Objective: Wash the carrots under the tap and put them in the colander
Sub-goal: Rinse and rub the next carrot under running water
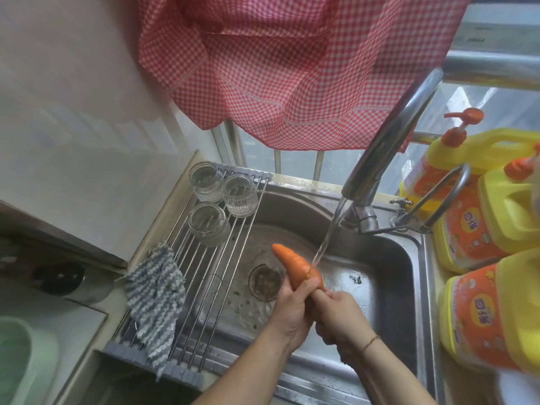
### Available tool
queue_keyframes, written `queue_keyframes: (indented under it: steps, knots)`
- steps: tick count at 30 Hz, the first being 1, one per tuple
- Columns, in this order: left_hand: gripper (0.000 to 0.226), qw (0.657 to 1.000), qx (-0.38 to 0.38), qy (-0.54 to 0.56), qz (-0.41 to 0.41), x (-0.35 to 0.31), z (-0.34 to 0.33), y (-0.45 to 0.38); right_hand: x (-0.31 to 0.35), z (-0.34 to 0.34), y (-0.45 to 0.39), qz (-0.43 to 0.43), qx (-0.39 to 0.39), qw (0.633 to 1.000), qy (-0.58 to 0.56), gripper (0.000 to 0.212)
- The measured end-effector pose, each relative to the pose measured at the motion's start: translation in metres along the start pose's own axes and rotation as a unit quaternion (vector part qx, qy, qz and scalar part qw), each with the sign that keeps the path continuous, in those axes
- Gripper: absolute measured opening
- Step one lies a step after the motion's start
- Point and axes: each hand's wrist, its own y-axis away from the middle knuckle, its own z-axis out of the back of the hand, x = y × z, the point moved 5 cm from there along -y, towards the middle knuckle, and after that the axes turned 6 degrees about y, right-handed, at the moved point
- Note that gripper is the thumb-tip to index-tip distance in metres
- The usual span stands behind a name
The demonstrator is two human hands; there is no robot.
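Steel sink (388, 267) set under a window, seen from above, with a red checked curtain (292, 68) hanging over the far edge. You hold one carrot (295, 266) over the basin with both hands. Your left hand (292, 314) is wrapped around the carrot's thick lower end, fingers curled shut on it. Your right hand (340, 317) is closed just beside the left and touching it, gripping the same end; the butt of the carrot is hidden between the two hands. A thin bracelet (370, 343) sits on your right wrist.

The carrot points up and to the left, its narrow tip free above the drain (264, 283). Water (325, 241) runs from the tap (388, 138) in a slanted stream and meets the carrot on its right side, just above your fingers.

A roll-up rack (204, 258) of steel rods covers the left part of the basin. Three clear glasses (238, 194) stand upright on its far end, close together. A blue and white cloth (155, 299) lies draped over the near left part of the rack, one corner hanging past its front edge.

Four yellow bottles (482, 317) with orange labels stand along the right rim of the sink, two of them with orange pump tops. A pale green rim (17, 346) shows at the lower left edge of the view, on the counter; you cannot tell whether it is the colander.
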Motion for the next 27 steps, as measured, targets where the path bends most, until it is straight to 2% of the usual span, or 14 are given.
queue_keyframes:
  steps: [1,5,6,8,12,16,20,23,25,27]
  knots:
    - [0.061,1.000,-0.017,-0.014,-0.013,0.000,-0.001,-0.001,0.001,0.001,-0.001,0.021,-0.013,0.999,0.045,0.034]
    - [0.017,0.996,-0.068,-0.050,-0.037,-0.005,-0.007,-0.006,0.001,0.003,-0.005,0.073,-0.051,0.985,0.146,0.041]
    - [0.017,0.995,-0.078,-0.052,-0.034,-0.006,-0.009,-0.007,0.000,0.003,-0.005,0.081,-0.058,0.983,0.152,0.042]
    - [0.031,0.993,-0.106,-0.046,-0.012,-0.006,-0.013,-0.006,-0.003,0.001,-0.006,0.084,-0.063,0.983,0.151,0.041]
    - [0.043,0.983,-0.169,-0.038,0.063,-0.002,-0.013,-0.005,-0.012,-0.003,-0.006,0.069,-0.060,0.988,0.126,0.033]
    - [0.052,0.986,-0.132,-0.033,0.095,-0.001,-0.009,-0.003,-0.014,-0.003,-0.004,0.044,-0.056,0.995,0.063,0.038]
    - [0.028,0.992,-0.034,0.016,0.120,-0.005,-0.007,0.004,-0.013,0.002,-0.008,0.009,-0.058,0.998,-0.005,0.038]
    - [0.013,0.993,0.032,-0.007,0.115,-0.010,-0.004,0.008,-0.013,0.002,-0.010,0.006,-0.052,0.999,-0.012,0.040]
    - [0.014,0.994,0.033,-0.019,0.104,-0.010,-0.004,0.009,-0.013,0.001,-0.009,0.016,-0.052,0.998,0.012,0.042]
    - [0.007,0.995,-0.018,-0.036,0.088,-0.009,-0.003,0.008,-0.014,-0.002,-0.009,0.028,-0.060,0.997,0.042,0.044]
